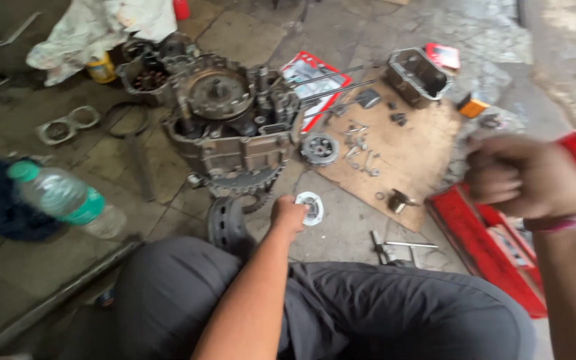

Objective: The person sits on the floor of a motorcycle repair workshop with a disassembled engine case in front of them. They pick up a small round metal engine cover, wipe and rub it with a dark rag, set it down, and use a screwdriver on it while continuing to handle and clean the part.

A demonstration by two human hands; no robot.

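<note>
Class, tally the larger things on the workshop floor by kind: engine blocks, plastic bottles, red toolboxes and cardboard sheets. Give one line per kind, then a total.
Engine block: 1
Plastic bottle: 1
Red toolbox: 1
Cardboard sheet: 1
Total: 4

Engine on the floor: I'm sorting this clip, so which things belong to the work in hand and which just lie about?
In hand:
left hand on white round part
engine case
toothed gear
right hand, fisted, blurred

Lying about:
water bottle
white cloth
red tray
cardboard with small parts
</note>
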